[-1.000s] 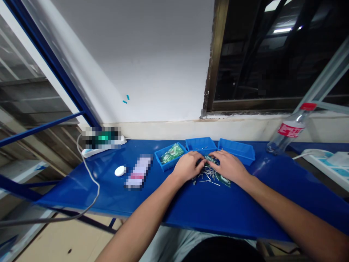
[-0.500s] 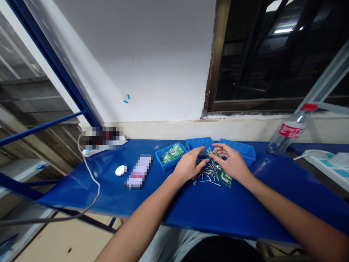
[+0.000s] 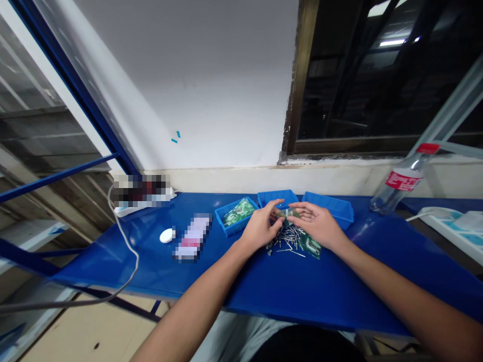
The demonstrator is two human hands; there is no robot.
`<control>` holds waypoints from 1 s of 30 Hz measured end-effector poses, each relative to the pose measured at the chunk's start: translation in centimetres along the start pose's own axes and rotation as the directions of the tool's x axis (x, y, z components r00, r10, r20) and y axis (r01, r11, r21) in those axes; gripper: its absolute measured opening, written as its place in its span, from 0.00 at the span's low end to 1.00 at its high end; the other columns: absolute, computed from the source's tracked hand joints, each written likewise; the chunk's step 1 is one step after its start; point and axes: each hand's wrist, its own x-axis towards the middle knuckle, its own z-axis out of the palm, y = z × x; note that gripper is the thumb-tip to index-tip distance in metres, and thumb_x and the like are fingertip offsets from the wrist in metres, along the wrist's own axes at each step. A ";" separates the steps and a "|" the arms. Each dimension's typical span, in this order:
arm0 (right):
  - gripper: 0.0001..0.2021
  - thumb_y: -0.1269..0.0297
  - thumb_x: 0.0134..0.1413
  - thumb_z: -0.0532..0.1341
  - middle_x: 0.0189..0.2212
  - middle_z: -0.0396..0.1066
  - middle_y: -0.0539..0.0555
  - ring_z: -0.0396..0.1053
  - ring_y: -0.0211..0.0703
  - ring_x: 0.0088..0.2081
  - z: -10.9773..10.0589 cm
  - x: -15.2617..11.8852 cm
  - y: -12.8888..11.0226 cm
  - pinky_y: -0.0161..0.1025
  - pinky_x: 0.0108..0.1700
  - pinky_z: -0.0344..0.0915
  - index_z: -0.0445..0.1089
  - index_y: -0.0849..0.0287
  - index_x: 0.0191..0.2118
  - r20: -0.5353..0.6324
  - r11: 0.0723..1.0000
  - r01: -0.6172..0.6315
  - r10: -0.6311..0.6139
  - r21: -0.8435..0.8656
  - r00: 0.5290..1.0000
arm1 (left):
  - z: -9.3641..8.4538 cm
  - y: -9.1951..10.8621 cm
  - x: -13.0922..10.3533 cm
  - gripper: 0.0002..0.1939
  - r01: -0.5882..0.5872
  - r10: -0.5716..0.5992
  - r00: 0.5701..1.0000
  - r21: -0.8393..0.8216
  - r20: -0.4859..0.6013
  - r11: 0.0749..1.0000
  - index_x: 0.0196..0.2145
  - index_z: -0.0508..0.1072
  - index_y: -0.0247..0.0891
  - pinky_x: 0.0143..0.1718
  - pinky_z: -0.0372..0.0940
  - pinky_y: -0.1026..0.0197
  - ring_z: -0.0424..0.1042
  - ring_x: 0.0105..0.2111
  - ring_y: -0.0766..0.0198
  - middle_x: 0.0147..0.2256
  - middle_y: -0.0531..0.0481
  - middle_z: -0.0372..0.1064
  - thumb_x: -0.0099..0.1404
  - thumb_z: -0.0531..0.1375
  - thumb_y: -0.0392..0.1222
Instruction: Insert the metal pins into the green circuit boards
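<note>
Above a pile of thin metal pins that look like rivets [image 3: 289, 236], both hands meet at a small clear plastic bag with green print [image 3: 291, 213]. My right hand [image 3: 319, 223] pinches the bag between thumb and fingers. My left hand [image 3: 262, 223] is closed at the bag's left edge, thumb against fingers; its fingertips partly hide what lies between them. Another green-printed bag [image 3: 311, 246] lies under my right hand, beside the pins. Left of my hands, a blue bin [image 3: 228, 230] holds several green-printed bags [image 3: 239, 211].
Behind my hands stand two more blue bins, a middle one [image 3: 273, 195] and a right one [image 3: 341, 206]. A bottle with a red cap [image 3: 403, 178] stands at the back right. At left lie a white oval object [image 3: 166, 235], a blurred-out flat object [image 3: 193, 237] and a cable [image 3: 132, 251].
My right hand has shifted slightly left with the bag, bringing it against the left fingers. The left hand has barely moved.
</note>
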 end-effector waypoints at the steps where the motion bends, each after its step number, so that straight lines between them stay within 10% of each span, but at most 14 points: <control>1: 0.26 0.50 0.46 0.75 0.39 0.79 0.57 0.78 0.50 0.42 0.0 0.0 -0.1 0.50 0.51 0.76 0.74 0.58 0.49 -0.016 1.000 -0.002 0.002 0.008 1.000 | 0.0 0.0 -0.1 0.27 -0.008 0.008 1.000 0.010 -0.006 1.000 0.65 0.61 0.40 0.46 0.75 0.57 0.78 0.41 0.61 0.46 0.45 0.76 0.71 0.58 0.37; 10: 0.33 0.47 0.42 0.76 0.32 0.79 0.52 0.77 0.45 0.29 0.1 -0.1 -1.3 0.45 0.37 0.77 0.68 0.55 0.52 -0.026 0.977 -0.115 0.122 0.182 0.992 | 0.0 0.1 -0.3 0.29 -0.220 0.201 0.975 0.261 0.098 0.940 0.63 0.67 0.43 0.65 0.62 0.47 0.65 0.63 0.51 0.63 0.41 0.63 0.67 0.66 0.43; 21: 0.23 0.42 0.61 0.63 0.33 0.77 0.55 0.74 0.44 0.32 0.4 -0.3 -0.8 0.40 0.32 0.72 0.73 0.56 0.51 -0.061 1.000 -0.001 0.001 0.002 0.998 | -0.7 0.1 0.2 0.13 -0.053 0.065 0.995 0.157 -0.075 0.986 0.49 0.79 0.41 0.52 0.67 0.54 0.75 0.47 0.57 0.48 0.45 0.78 0.75 0.56 0.44; 30: 0.15 0.50 0.59 0.68 0.47 0.75 0.58 0.74 0.50 0.45 0.5 -0.7 -1.7 0.47 0.48 0.75 0.79 0.51 0.47 0.025 0.960 0.230 -0.229 -0.159 0.973 | -0.4 0.1 0.2 0.14 0.082 -0.078 0.995 0.069 -0.061 0.994 0.44 0.82 0.38 0.32 0.61 0.64 0.69 0.28 0.65 0.33 0.49 0.76 0.72 0.60 0.49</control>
